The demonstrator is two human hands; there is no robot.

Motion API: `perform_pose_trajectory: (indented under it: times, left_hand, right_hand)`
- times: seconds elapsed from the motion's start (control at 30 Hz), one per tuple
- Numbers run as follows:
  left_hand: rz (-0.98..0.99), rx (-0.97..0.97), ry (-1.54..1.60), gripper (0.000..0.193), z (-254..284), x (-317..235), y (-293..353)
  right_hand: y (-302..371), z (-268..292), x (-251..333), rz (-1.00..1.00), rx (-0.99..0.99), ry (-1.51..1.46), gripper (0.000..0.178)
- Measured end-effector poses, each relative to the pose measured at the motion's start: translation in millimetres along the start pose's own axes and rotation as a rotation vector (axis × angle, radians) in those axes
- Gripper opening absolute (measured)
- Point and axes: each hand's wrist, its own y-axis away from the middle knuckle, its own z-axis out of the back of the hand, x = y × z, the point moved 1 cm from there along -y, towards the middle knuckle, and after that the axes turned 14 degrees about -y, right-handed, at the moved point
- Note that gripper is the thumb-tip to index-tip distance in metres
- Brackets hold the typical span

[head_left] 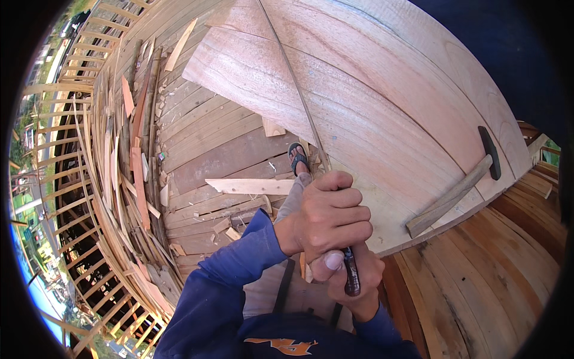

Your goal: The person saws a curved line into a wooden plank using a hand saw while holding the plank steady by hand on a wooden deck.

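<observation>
Both my hands are wrapped round a hand saw with a dark brown handle [352, 274]. My left hand [336, 210] is closed on the upper part, above my right hand [362, 276], which is closed round the handle. A thin dark line runs forward from my hands over a wide, pale pinkish wooden panel [353, 90]; it looks like the saw's blade seen edge-on, and I cannot tell where blade ends and cut or seam begins. On the panel's near right corner lies a hammer [451, 194] with a dark head and wooden handle.
My sandalled foot [298, 158] stands on the plank floor [203, 152], left of the panel. Offcuts and long sticks [140, 149] are heaped along the left, by a slatted wooden railing [75, 197]. A pale board [248, 186] lies nearby. Dark blue fabric [502, 54] fills the upper right.
</observation>
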Motion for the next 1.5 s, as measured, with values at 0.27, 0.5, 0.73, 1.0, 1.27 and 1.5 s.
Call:
perform_pose_trajectory:
  times: [0.27, 0.5, 0.73, 1.0, 1.27, 1.5]
  left_hand:
    - [-0.052, -0.1, 0.102, 0.024, -36.3, -57.9, 34.2]
    - [-0.07, -0.174, 0.177, 0.036, -33.9, -44.2, 34.6]
    - [-0.115, -0.164, 0.135, 0.037, -39.2, -69.6, 42.9]
    - [-0.026, -0.175, 0.057, 0.032, -21.7, -46.2, 24.4]
    - [0.065, -0.22, 0.073, 0.043, 20.0, 53.8, -28.9]
    - [0.047, -0.221, 0.016, 0.03, -29.5, -32.6, 19.2]
  right_hand:
    - [75.6, 29.8, -30.8, 0.034, 0.149, -0.018, 0.056]
    - [52.4, 17.3, -16.1, 0.019, 0.175, -0.041, 0.051]
    - [53.1, 19.4, -15.1, 0.081, 0.147, 0.003, 0.057]
    - [48.0, 18.4, -12.7, 0.043, 0.099, 0.022, 0.064]
    - [-76.6, -23.2, 27.9, 0.168, 0.039, -0.033, 0.045]
    - [7.1, 10.9, -5.4, 0.286, 0.049, 0.079, 0.056]
